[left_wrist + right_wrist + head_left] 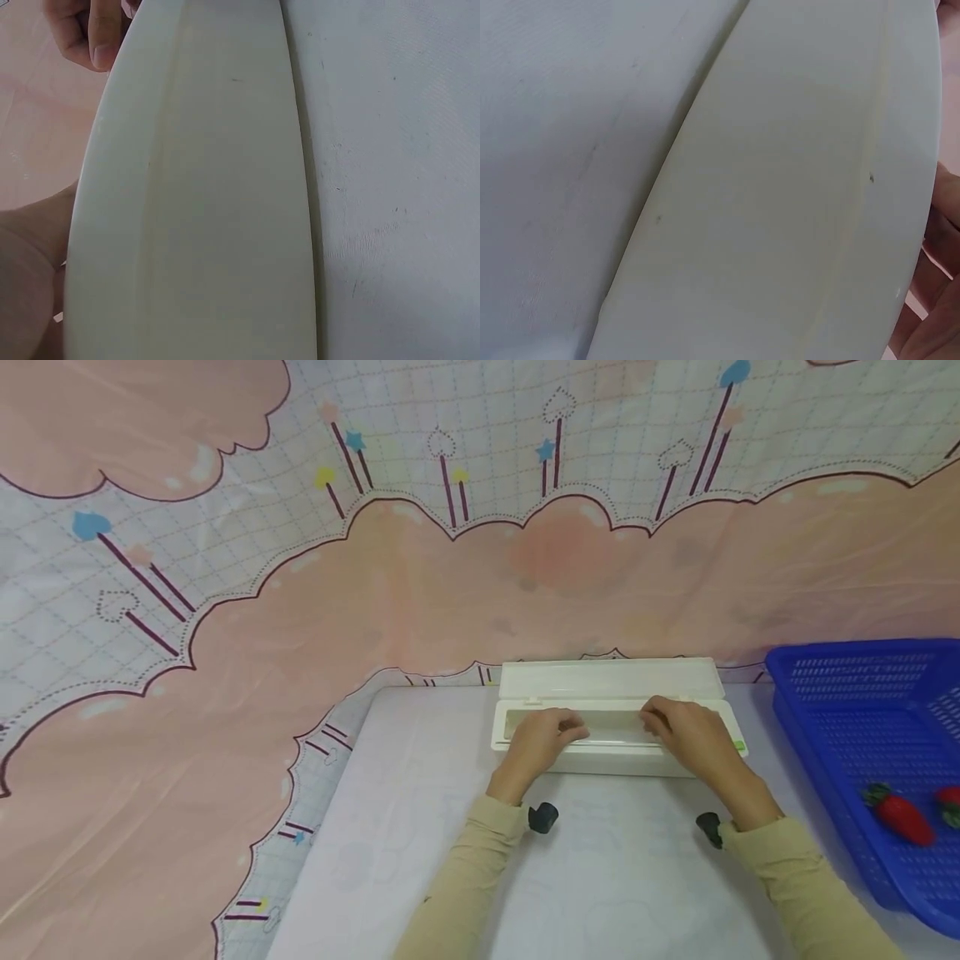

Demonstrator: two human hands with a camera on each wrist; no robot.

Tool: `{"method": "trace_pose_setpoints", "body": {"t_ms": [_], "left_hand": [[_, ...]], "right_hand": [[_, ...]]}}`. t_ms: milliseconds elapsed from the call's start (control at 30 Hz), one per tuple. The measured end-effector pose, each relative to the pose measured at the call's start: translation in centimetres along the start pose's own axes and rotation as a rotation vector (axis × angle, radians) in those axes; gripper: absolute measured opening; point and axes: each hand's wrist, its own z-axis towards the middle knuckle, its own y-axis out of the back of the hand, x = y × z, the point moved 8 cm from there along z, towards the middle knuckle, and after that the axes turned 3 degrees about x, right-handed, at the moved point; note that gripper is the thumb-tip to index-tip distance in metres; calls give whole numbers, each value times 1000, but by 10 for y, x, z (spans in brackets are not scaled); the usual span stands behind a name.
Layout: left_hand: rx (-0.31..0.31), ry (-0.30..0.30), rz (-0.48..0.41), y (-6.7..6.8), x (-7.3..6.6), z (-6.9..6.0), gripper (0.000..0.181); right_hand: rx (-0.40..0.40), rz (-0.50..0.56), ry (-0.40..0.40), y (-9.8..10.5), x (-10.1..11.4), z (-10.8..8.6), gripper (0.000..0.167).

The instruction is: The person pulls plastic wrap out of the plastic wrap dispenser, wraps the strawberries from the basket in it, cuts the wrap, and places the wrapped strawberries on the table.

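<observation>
A long white cling film dispenser (622, 762) lies across the table with its hinged lid (607, 680) raised at the back. Its narrow trough holds clear, shiny cling film (611, 731). Over the left part of the trough, my left hand (537, 742) pinches the film between thumb and bent fingers. My right hand (688, 732) does the same toward the right end, near a small green piece (740, 745). Both wrist views mostly show the dispenser's plain front wall (225, 187), with parts of the hands beyond its edge. The film at the fingertips is hard to make out.
To the right stands a blue plastic basket (832, 810) with a red strawberry (903, 817) and part of another at the frame edge. A patterned pink and white cloth (450, 602) hangs behind the white table (600, 877). Dark wrist-camera mounts (543, 817) sit at both cuffs.
</observation>
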Motion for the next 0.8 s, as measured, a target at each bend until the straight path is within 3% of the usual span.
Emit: {"method": "trace_pose_setpoints", "body": {"t_ms": [233,567,800], "left_hand": [[-23,34,13,1,-1,0,24],[-105,97,-2,8,-1,0,18],[-133,93,-30,13,-1,1,15]], "right_hand": [[-28,12,5,3,2,3,12],[-55,37,18,8,6,5,12],[-86,25,47,12,7,4,12]]}}
